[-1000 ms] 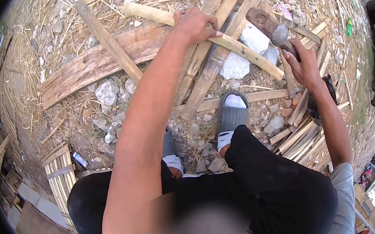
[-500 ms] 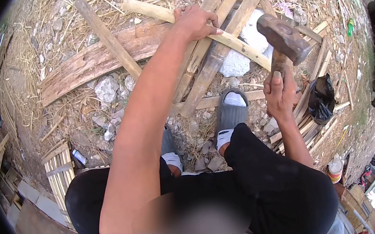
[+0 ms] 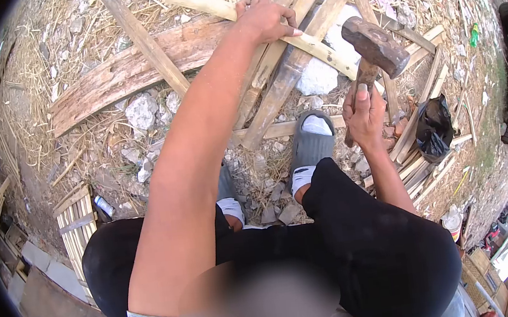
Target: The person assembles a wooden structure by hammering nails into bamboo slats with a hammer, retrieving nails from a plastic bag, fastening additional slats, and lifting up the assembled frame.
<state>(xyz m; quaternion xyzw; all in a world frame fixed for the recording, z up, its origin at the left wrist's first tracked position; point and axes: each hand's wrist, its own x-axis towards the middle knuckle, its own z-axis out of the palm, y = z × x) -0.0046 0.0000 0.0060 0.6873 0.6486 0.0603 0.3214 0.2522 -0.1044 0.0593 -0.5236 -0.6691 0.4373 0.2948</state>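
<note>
My left hand (image 3: 266, 20) reaches forward with its fingers closed around a pale bamboo strip (image 3: 326, 52), which slants from upper left to lower right across several weathered wooden slats (image 3: 284, 95). In my right hand (image 3: 366, 117) is a club hammer (image 3: 376, 47) with a heavy, rusty brown head. Its handle points down into my fist and the head is raised, just right of the strip's lower end. White stone-like chunks (image 3: 318, 79) lie under the slats. Exactly how my left fingertips sit on the strip is partly hidden.
A wide, rough plank (image 3: 131, 72) lies at left, crossed by a narrow slat (image 3: 143, 39). To the right are a black plastic bag (image 3: 434, 128) and a pile of thin strips (image 3: 416, 177). A slatted wooden piece (image 3: 78, 225) and a can (image 3: 104, 205) sit lower left. Rubble and straw cover the ground.
My right hand and the hammer have shifted slightly left and up. The bamboo strip's lower end has moved a little up and left, with my left hand still on it.
</note>
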